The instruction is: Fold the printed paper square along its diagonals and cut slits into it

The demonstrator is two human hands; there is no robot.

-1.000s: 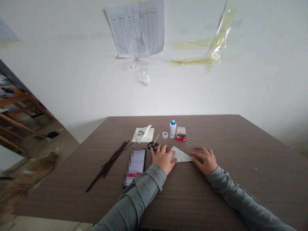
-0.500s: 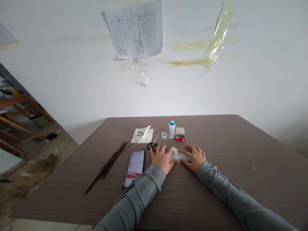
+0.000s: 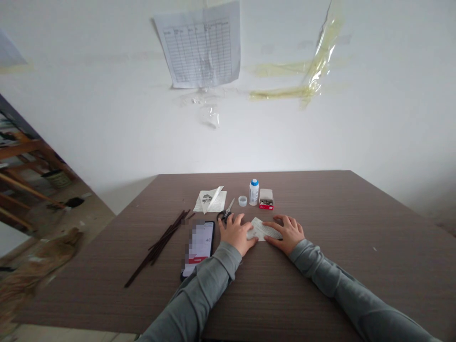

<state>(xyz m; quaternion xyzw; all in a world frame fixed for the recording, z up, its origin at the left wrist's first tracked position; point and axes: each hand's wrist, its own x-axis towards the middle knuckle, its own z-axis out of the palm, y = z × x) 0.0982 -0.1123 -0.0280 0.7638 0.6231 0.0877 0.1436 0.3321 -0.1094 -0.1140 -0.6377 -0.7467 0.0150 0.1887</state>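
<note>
Printed paper point(image 3: 258, 230) is laid on wood-grain tabletop point(image 3: 320, 199), in front of blue-capped bottle point(image 3: 253, 194). Left edge touched by left hand point(image 3: 235, 234); right end partly covered by right hand point(image 3: 290, 235). Both unclenched, fingers spread.

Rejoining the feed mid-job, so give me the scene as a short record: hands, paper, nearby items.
Left hand: fingers spread, at left side of printed paper
Right hand: fingers spread, over right side of printed paper
Printed paper: on table, between the hands
Scissors: just beyond left hand
Phone: partly hidden by left sleeve
Standing bottle: blue cap, between cup and open box
Dark sticks: left of phone
</note>
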